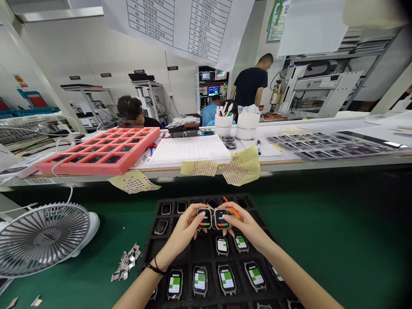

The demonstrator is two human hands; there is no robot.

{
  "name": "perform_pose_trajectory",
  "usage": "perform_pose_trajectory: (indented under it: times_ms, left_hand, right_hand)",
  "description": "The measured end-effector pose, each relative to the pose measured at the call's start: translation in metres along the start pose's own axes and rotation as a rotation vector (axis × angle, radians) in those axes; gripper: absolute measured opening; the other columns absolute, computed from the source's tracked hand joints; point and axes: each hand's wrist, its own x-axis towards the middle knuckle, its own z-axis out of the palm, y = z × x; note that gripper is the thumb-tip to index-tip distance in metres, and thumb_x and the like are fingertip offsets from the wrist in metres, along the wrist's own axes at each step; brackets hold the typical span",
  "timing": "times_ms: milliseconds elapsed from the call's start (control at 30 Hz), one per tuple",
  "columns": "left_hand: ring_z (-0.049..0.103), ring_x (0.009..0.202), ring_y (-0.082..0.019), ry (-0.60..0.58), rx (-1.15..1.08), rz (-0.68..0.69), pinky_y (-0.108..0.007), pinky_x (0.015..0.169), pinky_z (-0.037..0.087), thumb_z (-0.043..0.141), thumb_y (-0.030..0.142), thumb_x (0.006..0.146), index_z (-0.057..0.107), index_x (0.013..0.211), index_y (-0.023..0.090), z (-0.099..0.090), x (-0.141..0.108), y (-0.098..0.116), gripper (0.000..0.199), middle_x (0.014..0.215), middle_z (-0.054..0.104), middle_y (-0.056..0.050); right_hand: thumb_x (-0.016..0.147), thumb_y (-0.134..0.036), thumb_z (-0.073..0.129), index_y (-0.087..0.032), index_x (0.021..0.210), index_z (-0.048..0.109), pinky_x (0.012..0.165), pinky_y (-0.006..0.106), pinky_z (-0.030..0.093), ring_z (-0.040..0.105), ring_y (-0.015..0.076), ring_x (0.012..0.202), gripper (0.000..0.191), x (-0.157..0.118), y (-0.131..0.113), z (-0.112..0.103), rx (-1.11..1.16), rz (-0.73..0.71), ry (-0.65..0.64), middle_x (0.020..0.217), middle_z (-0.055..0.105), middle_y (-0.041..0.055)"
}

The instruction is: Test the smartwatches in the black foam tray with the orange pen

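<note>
My left hand [188,221] is closed around a strapless smartwatch [205,217], its thumb on the lit screen. My right hand [241,221] grips a second smartwatch [221,219] close beside it, thumb over the display. Both screens show a red and green bar at the bottom. An orange stick-like tool [232,207] is also tucked in my right hand; its kind is unclear. Beneath both hands lies a black foam tray [188,249] with compartments. Several watches in its nearer rows have green and white screens, while those in the far rows look dark.
A grey fan [46,238] stands at left on the green mat [322,240], near scattered small foil-like pieces [127,262]. On the shelf ahead are a pink foam tray [93,167], paper sheets [193,148] and clear plastic trays [341,154]. Printed paper hangs overhead. Other people are beyond.
</note>
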Motion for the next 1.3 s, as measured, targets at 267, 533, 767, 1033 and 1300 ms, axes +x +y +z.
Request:
perform_pose_trajectory:
  times_ms: [267,533,767,1033,1300]
  left_hand:
    - [0.059,0.059,-0.012,-0.029,-0.187,-0.099,-0.016,0.04,0.036,0.053,0.05,0.085,0.058,0.106,0.017,-0.003,-0.002,0.004,0.04,0.079,0.06,-0.002]
    - [0.06,0.063,-0.012,-0.065,-0.232,-0.099,-0.016,0.042,0.038,0.055,0.046,0.085,0.055,0.111,0.017,-0.003,-0.003,0.006,0.038,0.084,0.061,-0.003]
    - [0.057,0.08,-0.014,-0.041,-0.037,0.052,-0.017,0.048,0.039,0.058,0.041,0.087,0.05,0.117,0.02,-0.002,-0.001,-0.003,0.038,0.106,0.058,-0.007]
    - [0.057,0.101,-0.02,-0.038,0.047,0.092,-0.024,0.069,0.047,0.062,0.035,0.085,0.048,0.118,0.021,-0.003,-0.001,-0.008,0.039,0.114,0.058,-0.009]
    - [0.055,0.075,-0.013,-0.007,-0.044,0.05,-0.017,0.044,0.036,0.056,0.05,0.085,0.052,0.116,0.019,-0.001,-0.001,0.0,0.043,0.108,0.059,-0.008]
  right_hand:
    - [0.081,-0.042,0.068,-0.021,0.097,0.059,0.042,0.02,0.041,0.063,0.0115,0.052,0.028,0.001,0.006,-0.004,0.05,-0.007,0.019,0.079,0.062,-0.0005]
    - [0.08,-0.045,0.066,-0.02,0.096,0.058,0.043,0.02,0.041,0.063,0.0125,0.051,0.031,0.0,-0.003,-0.001,0.132,0.023,0.009,0.072,0.062,-0.001]
    - [0.083,-0.045,0.064,-0.021,0.103,0.055,0.046,0.022,0.042,0.063,0.0121,0.058,0.033,-0.001,-0.002,0.0,0.011,-0.027,-0.005,0.084,0.059,0.0001]
    - [0.084,-0.039,0.065,-0.025,0.111,0.05,0.051,0.023,0.042,0.064,0.0146,0.071,0.034,-0.003,0.004,-0.001,-0.011,-0.037,-0.09,0.091,0.056,0.0013]
    - [0.082,-0.039,0.068,-0.025,0.111,0.048,0.05,0.021,0.041,0.064,0.0139,0.072,0.038,0.0,0.004,-0.001,-0.017,-0.019,-0.081,0.091,0.055,0.001]
